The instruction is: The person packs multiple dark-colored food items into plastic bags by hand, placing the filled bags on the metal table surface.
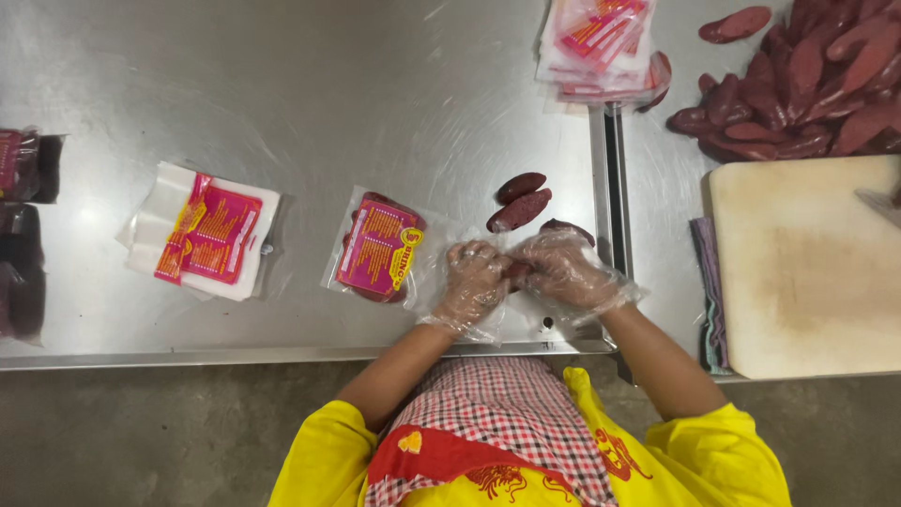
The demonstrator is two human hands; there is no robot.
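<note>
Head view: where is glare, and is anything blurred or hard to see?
Head view: soft glare streaks on the steel table; clear gloves blur both the left hand and right hand; the dark piece between them is mostly hidden; the cutting board looks slightly washed out.

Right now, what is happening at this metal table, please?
A person in thin clear plastic gloves works at the shiny steel table. The left hand and the right hand meet on a dark red oval sausage slice, beside a clear plastic pouch with a pink and yellow label. Two more dark red slices lie just above. A pale cutting board lies to the right, below a heap of dark red slices.
</note>
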